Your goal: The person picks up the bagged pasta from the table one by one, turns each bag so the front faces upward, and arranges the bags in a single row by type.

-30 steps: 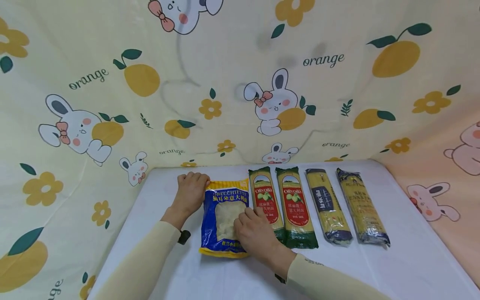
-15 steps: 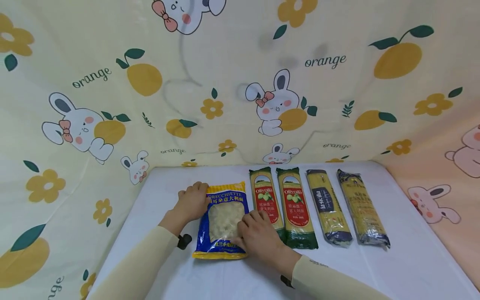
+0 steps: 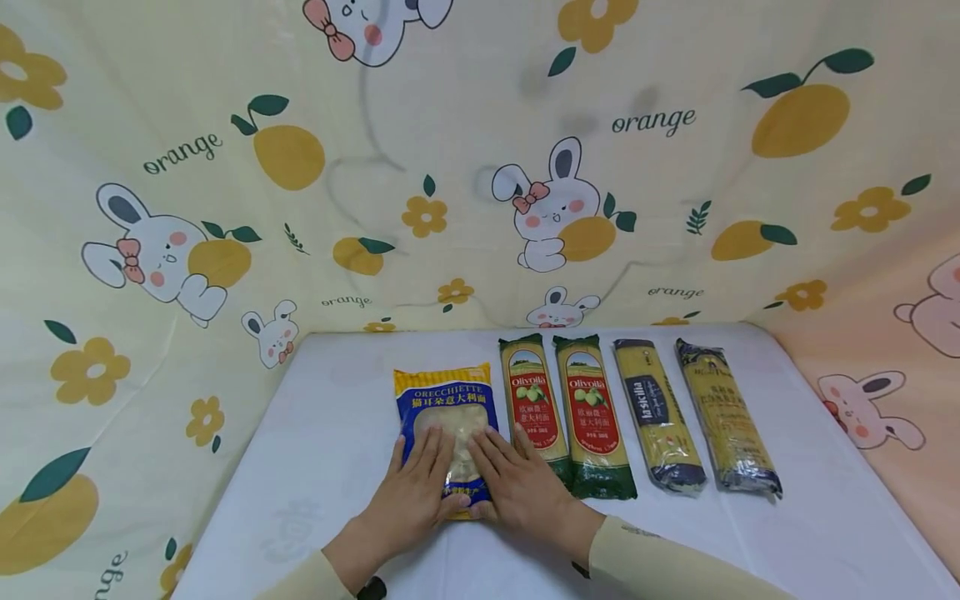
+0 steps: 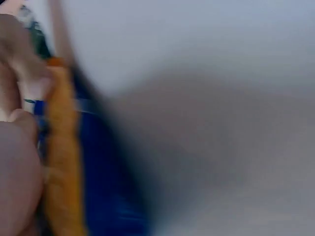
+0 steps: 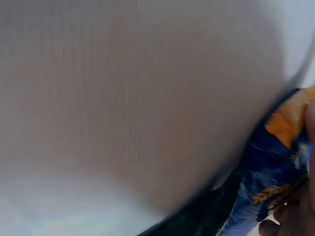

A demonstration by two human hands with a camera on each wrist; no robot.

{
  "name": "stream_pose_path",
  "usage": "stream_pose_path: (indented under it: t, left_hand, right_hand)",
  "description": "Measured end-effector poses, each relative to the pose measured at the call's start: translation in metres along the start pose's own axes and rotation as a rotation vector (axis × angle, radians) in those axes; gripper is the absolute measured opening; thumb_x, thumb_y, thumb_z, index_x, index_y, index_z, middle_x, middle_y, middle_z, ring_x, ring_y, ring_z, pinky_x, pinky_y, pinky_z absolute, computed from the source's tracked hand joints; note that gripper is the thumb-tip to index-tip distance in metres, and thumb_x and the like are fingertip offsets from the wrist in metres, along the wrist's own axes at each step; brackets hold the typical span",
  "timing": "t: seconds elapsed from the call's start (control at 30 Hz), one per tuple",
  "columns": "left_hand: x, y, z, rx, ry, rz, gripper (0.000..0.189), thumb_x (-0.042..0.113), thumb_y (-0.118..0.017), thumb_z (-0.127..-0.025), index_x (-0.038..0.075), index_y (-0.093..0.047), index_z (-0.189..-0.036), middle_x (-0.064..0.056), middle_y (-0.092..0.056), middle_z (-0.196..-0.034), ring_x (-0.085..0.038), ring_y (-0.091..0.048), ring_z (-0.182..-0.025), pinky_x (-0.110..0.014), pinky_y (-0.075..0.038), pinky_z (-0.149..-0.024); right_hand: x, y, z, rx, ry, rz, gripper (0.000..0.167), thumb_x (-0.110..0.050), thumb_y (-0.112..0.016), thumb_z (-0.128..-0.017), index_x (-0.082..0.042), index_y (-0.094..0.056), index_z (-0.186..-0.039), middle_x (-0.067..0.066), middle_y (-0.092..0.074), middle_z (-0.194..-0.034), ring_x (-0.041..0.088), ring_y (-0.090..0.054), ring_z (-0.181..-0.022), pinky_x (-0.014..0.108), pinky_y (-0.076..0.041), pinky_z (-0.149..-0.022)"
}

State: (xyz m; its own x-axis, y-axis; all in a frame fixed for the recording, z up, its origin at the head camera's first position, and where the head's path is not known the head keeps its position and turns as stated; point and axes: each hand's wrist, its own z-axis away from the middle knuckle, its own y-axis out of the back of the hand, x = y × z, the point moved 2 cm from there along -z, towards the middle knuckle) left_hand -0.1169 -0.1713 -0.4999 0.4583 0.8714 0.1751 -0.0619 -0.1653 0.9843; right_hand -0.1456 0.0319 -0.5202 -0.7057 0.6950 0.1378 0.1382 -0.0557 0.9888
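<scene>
A blue and yellow bag of orecchiette pasta [image 3: 450, 398] lies flat on the white table, its clear window showing pale pasta. Across its lower left part rests my left hand [image 3: 412, 492], fingers straight and pointing away from me. My right hand [image 3: 525, 487] lies on the lower right part, fingers extended, thumb near the other thumb at the bottom edge. In the left wrist view the bag's yellow end strip [image 4: 64, 147] shows beside part of a hand. The right wrist view shows a blue corner of the bag [image 5: 270, 162] and some fingers at the right edge.
Right of the bag, two green and red Olivoila pasta packs [image 3: 531, 392] [image 3: 592, 417] lie side by side. Further right are a La Sicilia pasta pack [image 3: 656, 417] and another yellow pasta pack [image 3: 727, 417]. A patterned cloth [image 3: 450, 167] hangs behind the table [image 3: 322, 450].
My left hand has let go of the bag's upper left corner and come down onto its lower left part. The bag has shifted slightly left and nearer. My right hand's fingers have straightened.
</scene>
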Motion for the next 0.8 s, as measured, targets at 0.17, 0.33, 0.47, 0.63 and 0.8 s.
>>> stream_pose_path:
  t: [0.17, 0.33, 0.47, 0.63, 0.8]
  left_hand:
    - [-0.02, -0.019, 0.003, 0.048, -0.03, -0.01, 0.085, 0.057, -0.043, -0.11, -0.003, -0.021, -0.166, -0.029, -0.021, -0.171, -0.045, -0.02, -0.16, -0.073, -0.017, -0.122]
    - [-0.04, -0.026, -0.011, 0.018, -0.051, -0.101, 0.088, 0.062, -0.038, -0.109, 0.0, -0.017, -0.168, -0.024, -0.015, -0.174, -0.04, -0.017, -0.162, -0.069, -0.017, -0.125]
    - [-0.049, -0.026, -0.024, -0.05, -0.039, -0.138, 0.089, 0.064, -0.035, -0.109, 0.003, -0.01, -0.169, -0.021, -0.006, -0.176, -0.035, -0.011, -0.164, -0.063, -0.012, -0.129]
    - [-0.057, -0.023, -0.031, -0.084, -0.035, -0.122, 0.089, 0.064, -0.034, -0.11, 0.002, -0.008, -0.169, -0.021, -0.003, -0.176, -0.035, -0.008, -0.164, -0.062, -0.011, -0.13]
    - [-0.067, -0.02, -0.036, -0.094, -0.026, -0.117, 0.089, 0.063, -0.036, -0.109, 0.003, -0.009, -0.169, -0.018, -0.004, -0.177, -0.033, -0.008, -0.164, -0.059, -0.012, -0.13]
  right_hand:
    - [-0.004, -0.002, -0.008, -0.062, 0.001, -0.042, 0.088, -0.073, -0.029, -0.105, -0.012, -0.027, -0.168, 0.006, -0.025, -0.175, 0.025, -0.022, -0.163, 0.06, -0.019, -0.129]
    - [0.001, -0.004, -0.02, -0.079, -0.042, -0.092, 0.083, -0.068, -0.028, -0.108, -0.012, -0.023, -0.169, 0.007, -0.021, -0.176, 0.026, -0.017, -0.164, 0.061, -0.013, -0.13]
    - [0.005, -0.006, -0.028, -0.067, -0.064, -0.079, 0.082, -0.066, -0.029, -0.108, -0.011, -0.024, -0.168, 0.009, -0.022, -0.175, 0.027, -0.019, -0.163, 0.061, -0.014, -0.13]
    - [0.009, -0.009, -0.038, -0.062, -0.067, -0.062, 0.082, -0.067, -0.028, -0.108, -0.011, -0.023, -0.169, 0.008, -0.021, -0.176, 0.027, -0.019, -0.163, 0.062, -0.014, -0.129]
    - [0.01, -0.011, -0.048, -0.064, -0.071, -0.057, 0.083, -0.067, -0.027, -0.109, -0.011, -0.021, -0.169, 0.009, -0.02, -0.176, 0.028, -0.018, -0.164, 0.061, -0.013, -0.13]
